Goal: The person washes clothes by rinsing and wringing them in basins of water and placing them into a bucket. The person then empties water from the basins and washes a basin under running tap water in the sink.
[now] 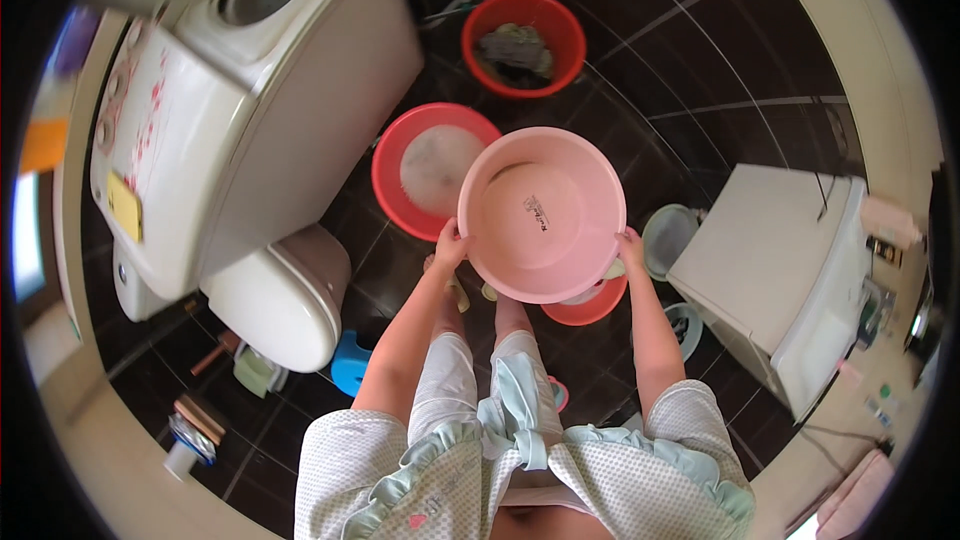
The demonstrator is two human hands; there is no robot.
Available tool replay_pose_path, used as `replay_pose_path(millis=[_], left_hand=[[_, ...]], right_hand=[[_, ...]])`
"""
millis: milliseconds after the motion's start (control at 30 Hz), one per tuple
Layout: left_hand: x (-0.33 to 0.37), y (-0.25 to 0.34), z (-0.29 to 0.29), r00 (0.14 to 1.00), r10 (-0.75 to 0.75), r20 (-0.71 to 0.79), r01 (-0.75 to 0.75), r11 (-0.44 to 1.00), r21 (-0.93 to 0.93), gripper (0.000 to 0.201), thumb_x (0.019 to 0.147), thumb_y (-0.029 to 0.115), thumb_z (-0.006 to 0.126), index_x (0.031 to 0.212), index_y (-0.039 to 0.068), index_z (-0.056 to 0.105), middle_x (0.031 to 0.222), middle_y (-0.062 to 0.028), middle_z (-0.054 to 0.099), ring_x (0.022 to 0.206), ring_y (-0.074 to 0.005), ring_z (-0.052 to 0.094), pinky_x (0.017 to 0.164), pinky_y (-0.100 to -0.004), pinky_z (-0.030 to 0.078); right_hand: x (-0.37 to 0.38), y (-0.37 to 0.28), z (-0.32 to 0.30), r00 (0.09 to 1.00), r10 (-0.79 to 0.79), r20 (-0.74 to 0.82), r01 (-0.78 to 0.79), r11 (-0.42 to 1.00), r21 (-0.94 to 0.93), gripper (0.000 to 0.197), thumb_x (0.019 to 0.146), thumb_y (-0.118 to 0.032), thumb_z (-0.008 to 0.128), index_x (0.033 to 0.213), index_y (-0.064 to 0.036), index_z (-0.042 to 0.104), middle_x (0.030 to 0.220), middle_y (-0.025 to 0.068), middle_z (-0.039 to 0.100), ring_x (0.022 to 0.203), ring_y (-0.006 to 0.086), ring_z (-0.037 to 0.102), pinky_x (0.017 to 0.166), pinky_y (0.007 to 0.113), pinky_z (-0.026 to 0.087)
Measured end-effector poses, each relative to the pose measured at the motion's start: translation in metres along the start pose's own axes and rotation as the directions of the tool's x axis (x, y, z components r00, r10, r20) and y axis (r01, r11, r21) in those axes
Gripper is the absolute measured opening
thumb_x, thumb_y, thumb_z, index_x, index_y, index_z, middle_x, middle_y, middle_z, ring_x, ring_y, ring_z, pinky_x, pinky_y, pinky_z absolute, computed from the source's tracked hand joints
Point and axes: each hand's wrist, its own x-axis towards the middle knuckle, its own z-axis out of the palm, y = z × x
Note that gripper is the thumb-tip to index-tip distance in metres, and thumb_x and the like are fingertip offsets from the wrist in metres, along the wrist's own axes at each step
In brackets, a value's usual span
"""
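Observation:
Between my two hands I hold up a round pink plastic basin with dark print on its inner bottom. My left hand grips its left rim, and my right hand grips the rim on the right. Nothing shows inside it. Below and to its left stands a red basin with white suds, partly covered by the pink one. A smaller orange-red basin on the floor, below the pink basin and near my feet, is mostly hidden.
A red bucket with wet grey-green cloth stands at the far wall. On the left are a white washing machine, a toilet and a blue stool. A pale bucket sits beside a white cabinet on the right.

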Motion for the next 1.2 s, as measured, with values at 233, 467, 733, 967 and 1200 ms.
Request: replay_pose_path(millis=[233, 467, 733, 967, 1200], left_hand=[[0.041, 0.000, 0.069, 0.999, -0.001, 0.042, -0.011, 0.963, 0.270, 0.031, 0.066, 0.003, 0.055, 0.096, 0.002, 0.049, 0.080, -0.0060, 0.056, 0.064, -0.0144, 0.054, 0.049, -0.0256, 0.045], [0.091, 0.037, 0.156, 0.992, -0.029, 0.122, -0.023, 0.915, 0.402, 0.022, 0.068, 0.003, 0.053, 0.089, 0.006, 0.046, 0.077, -0.0054, 0.054, 0.066, -0.0160, 0.055, 0.048, -0.0283, 0.046], [0.235, 0.007, 0.202, 0.968, -0.137, 0.211, 0.015, 0.870, 0.494, 0.030, 0.070, 0.005, 0.057, 0.096, 0.006, 0.041, 0.088, -0.0064, 0.054, 0.076, -0.0207, 0.056, 0.053, -0.0387, 0.052], [0.334, -0.057, 0.235, 0.903, -0.269, 0.336, 0.070, 0.862, 0.502, 0.051, 0.062, -0.010, 0.056, 0.106, 0.007, 0.038, 0.096, -0.0107, 0.054, 0.078, -0.0231, 0.059, 0.058, -0.0396, 0.054], [0.416, -0.090, 0.164, 0.965, -0.136, 0.225, 0.013, 0.879, 0.476, 0.044, 0.067, -0.008, 0.053, 0.105, 0.008, 0.036, 0.096, -0.0087, 0.054, 0.083, -0.0221, 0.057, 0.062, -0.0372, 0.052]], right_hand=[[-0.041, 0.051, -0.042, 0.886, 0.453, 0.094, -0.456, 0.822, 0.341, 0.044, 0.076, -0.020, 0.055, 0.115, -0.0055, 0.042, 0.092, 0.0090, 0.056, 0.067, 0.0182, 0.058, 0.055, 0.030, 0.049], [-0.043, 0.039, -0.045, 0.872, 0.460, 0.165, -0.452, 0.630, 0.632, 0.065, 0.077, -0.014, 0.054, 0.127, -0.0191, 0.013, 0.109, 0.0119, 0.046, 0.085, 0.0237, 0.055, 0.069, 0.035, 0.048], [0.062, 0.093, -0.030, 0.888, 0.459, 0.007, -0.327, 0.622, 0.711, 0.058, 0.077, -0.011, 0.053, 0.125, -0.0144, 0.021, 0.099, 0.0122, 0.051, 0.082, 0.0220, 0.056, 0.063, 0.036, 0.049], [0.172, 0.213, 0.001, 0.914, 0.343, -0.216, -0.086, 0.685, 0.723, 0.054, 0.071, -0.011, 0.061, 0.117, -0.0155, 0.033, 0.096, 0.0088, 0.053, 0.081, 0.0224, 0.057, 0.067, 0.036, 0.050], [0.251, 0.190, 0.095, 0.909, 0.409, -0.078, -0.220, 0.631, 0.744, 0.058, 0.076, -0.006, 0.056, 0.126, -0.0209, 0.032, 0.092, 0.0038, 0.055, 0.081, 0.0154, 0.056, 0.062, 0.031, 0.050]])
